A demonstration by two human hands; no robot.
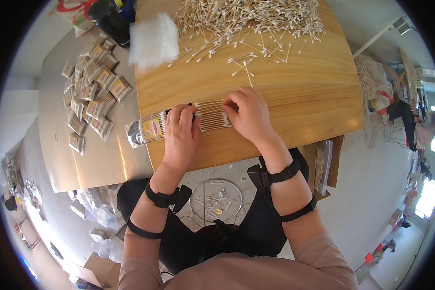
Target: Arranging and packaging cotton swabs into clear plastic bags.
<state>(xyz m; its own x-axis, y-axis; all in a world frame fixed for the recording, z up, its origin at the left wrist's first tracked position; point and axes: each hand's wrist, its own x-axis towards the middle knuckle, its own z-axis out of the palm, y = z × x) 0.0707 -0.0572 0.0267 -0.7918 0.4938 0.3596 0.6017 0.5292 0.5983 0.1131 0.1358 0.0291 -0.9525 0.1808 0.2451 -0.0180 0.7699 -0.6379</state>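
Note:
A flat row of cotton swabs (211, 116) lies side by side on the wooden table, between my two hands. The left ends of the row reach my left hand (180, 133), whose bent fingers press together over a clear plastic bag (151, 127) with a yellow label. Some swabs show through the bag, and a dark edge shows at my left fingertips. My right hand (249, 115) has its fingers curled in, with thumb and fingertips at the right ends of the row. What lies under my left palm is hidden.
A large heap of loose cotton swabs (256, 17) covers the table's far side, with strays nearer me. A stack of clear bags (153, 41) sits at the far left, by a black container (108, 21). Filled swab packs (94, 87) pile on the metal table (94, 164).

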